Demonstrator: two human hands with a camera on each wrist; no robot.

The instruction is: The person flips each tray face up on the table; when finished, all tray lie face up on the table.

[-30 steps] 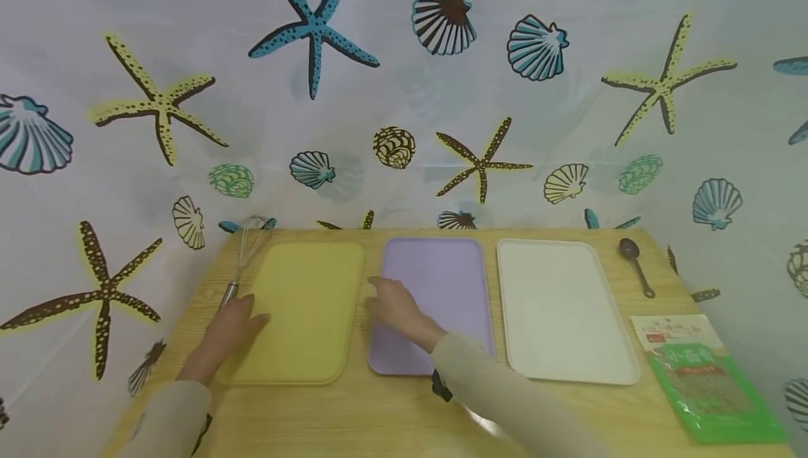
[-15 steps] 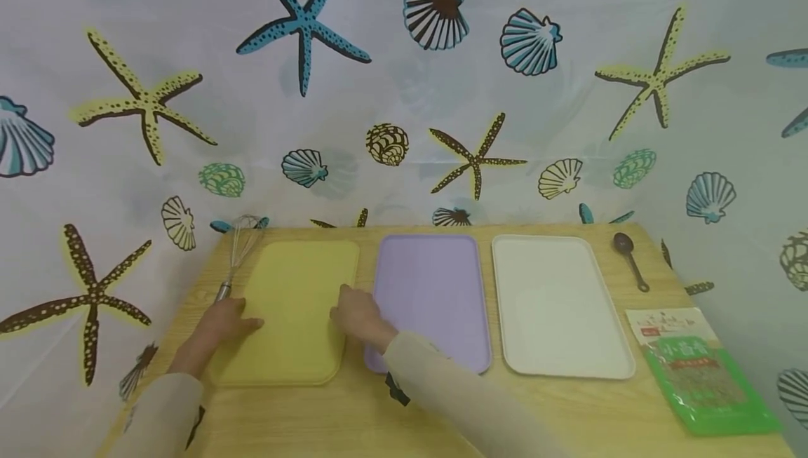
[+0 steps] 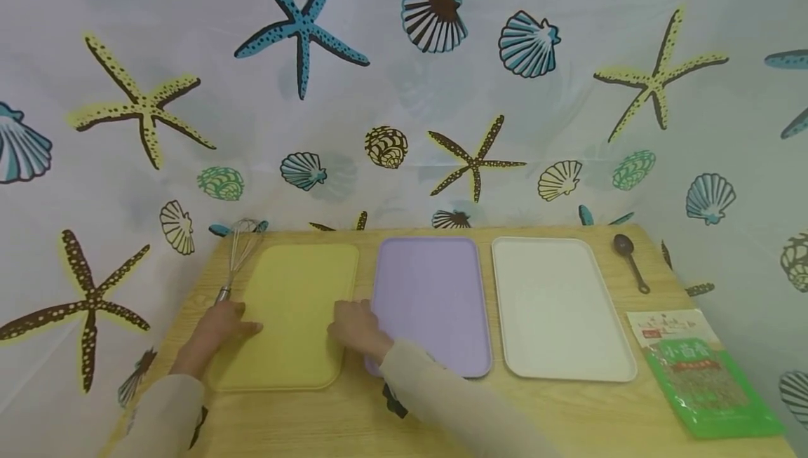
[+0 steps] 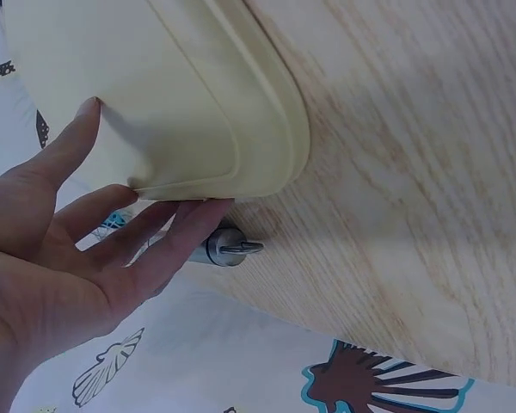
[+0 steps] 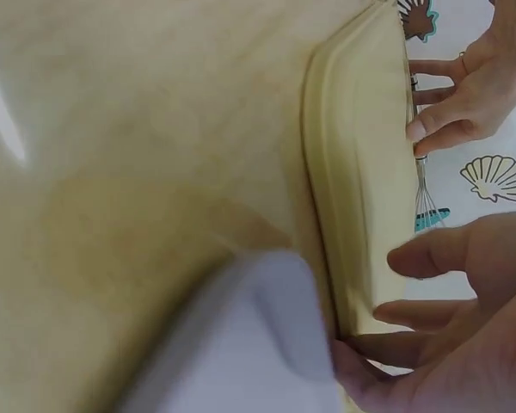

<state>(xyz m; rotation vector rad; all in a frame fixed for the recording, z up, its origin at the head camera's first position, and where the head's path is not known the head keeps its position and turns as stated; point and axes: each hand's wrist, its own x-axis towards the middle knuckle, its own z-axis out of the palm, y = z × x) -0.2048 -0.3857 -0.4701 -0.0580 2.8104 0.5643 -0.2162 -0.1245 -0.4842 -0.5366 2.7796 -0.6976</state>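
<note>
A yellow tray (image 3: 297,318) lies at the left of the table. My left hand (image 3: 217,328) grips its left edge; in the left wrist view the thumb (image 4: 88,112) rests on the tray's face and the fingers (image 4: 185,237) meet its outer side. At the opposite edge, my right hand (image 3: 360,328) holds the tray, thumb (image 5: 417,258) over the face and fingers along the side. A whisk (image 3: 233,265) lies just beyond my left hand, its handle end partly hidden by it. The purple tray (image 3: 432,304) sits right beside my right hand.
To the right is a white tray (image 3: 562,311). Farther right lie a dark brown spoon (image 3: 631,261) and a green and white seasoning packet (image 3: 701,374). A curtain (image 3: 404,93) printed with starfish and shells stands behind the wooden table (image 3: 284,423) and at both sides.
My right hand has moved left, from over the purple tray's left edge to the yellow tray's right edge. My left hand stays at the left edge. The view has shifted slightly.
</note>
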